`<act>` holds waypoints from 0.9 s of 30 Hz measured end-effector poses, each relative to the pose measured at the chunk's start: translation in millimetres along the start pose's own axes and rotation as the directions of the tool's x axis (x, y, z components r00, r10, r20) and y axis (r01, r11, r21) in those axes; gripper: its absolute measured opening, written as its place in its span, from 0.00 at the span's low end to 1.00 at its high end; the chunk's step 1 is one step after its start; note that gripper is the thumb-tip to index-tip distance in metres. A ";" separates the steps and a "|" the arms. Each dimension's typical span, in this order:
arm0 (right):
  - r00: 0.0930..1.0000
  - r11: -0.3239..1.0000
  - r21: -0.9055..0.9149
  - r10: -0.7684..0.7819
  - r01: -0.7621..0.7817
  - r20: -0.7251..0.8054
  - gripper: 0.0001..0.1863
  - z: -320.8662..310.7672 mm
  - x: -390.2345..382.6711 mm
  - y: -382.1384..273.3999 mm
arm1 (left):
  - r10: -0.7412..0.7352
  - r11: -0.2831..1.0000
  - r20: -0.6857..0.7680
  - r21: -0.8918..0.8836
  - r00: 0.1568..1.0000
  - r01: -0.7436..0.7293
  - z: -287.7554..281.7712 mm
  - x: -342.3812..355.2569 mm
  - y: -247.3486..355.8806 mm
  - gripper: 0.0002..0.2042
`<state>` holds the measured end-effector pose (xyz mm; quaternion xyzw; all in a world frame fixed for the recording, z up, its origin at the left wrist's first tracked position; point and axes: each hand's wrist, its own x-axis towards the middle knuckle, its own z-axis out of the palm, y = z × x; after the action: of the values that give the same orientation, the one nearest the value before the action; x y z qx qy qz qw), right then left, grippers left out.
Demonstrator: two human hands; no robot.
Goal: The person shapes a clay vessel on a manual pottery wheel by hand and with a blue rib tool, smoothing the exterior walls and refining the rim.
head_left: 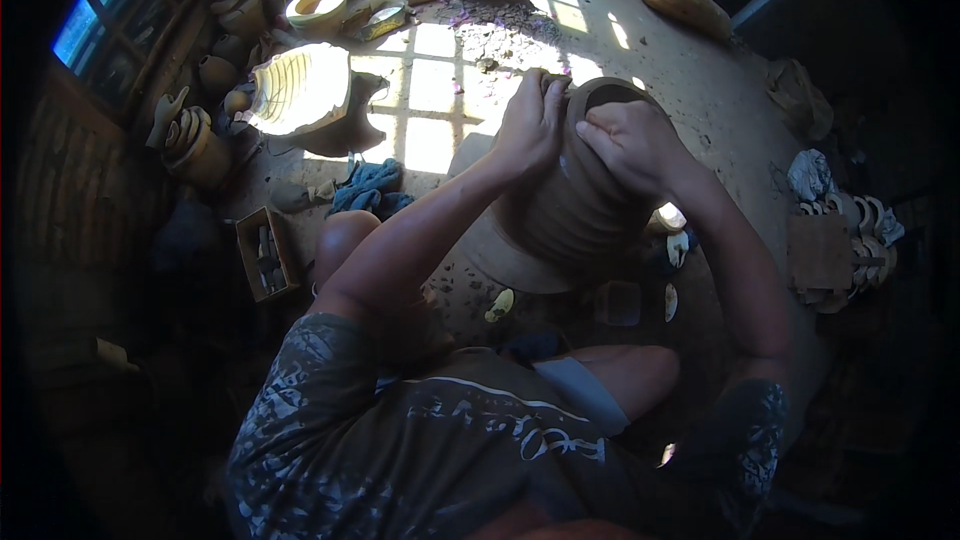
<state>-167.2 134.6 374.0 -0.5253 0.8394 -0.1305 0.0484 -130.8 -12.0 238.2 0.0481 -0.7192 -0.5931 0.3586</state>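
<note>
A tall brown clay pot (575, 200) with ridges round its wall stands in front of me, its round mouth facing up and slightly away. My left hand (530, 125) is closed over the left side of the rim, fingertips at the far edge. On the right side, my right hand (635, 143) has its fingers curled in at the rim, thumb toward the mouth. The inside of the pot is mostly dark, and my right hand covers part of the opening.
Left of the pot lie a blue cloth (370, 188) and a box of tools (266, 255). Farther off are a broken ribbed pot piece (300, 88), a thick pale ring-shaped pot (316, 8) and clay scraps (500, 35). A large long jar (682, 0) lies at far right.
</note>
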 end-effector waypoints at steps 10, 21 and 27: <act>0.972 0.972 0.098 0.200 -0.213 0.123 0.15 -36.5 -4.2 28.2 | 0.062 0.995 -0.047 0.078 0.997 -0.058 1.2 8.8 -10.2 0.15; 0.982 0.969 -0.242 0.099 -0.058 0.163 0.11 -1.2 35.1 21.8 | -0.116 0.987 -0.033 0.110 0.993 0.119 3.4 -2.1 1.1 0.16; 0.941 0.958 -0.189 -0.153 0.217 0.303 0.08 -16.5 -11.6 7.5 | -0.092 0.991 -0.011 0.097 0.996 0.093 1.7 -4.2 3.6 0.16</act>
<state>-172.2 150.9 387.1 -0.6177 0.7795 0.0362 0.0977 -127.4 -7.5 239.4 0.1006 -0.7431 -0.5733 0.3303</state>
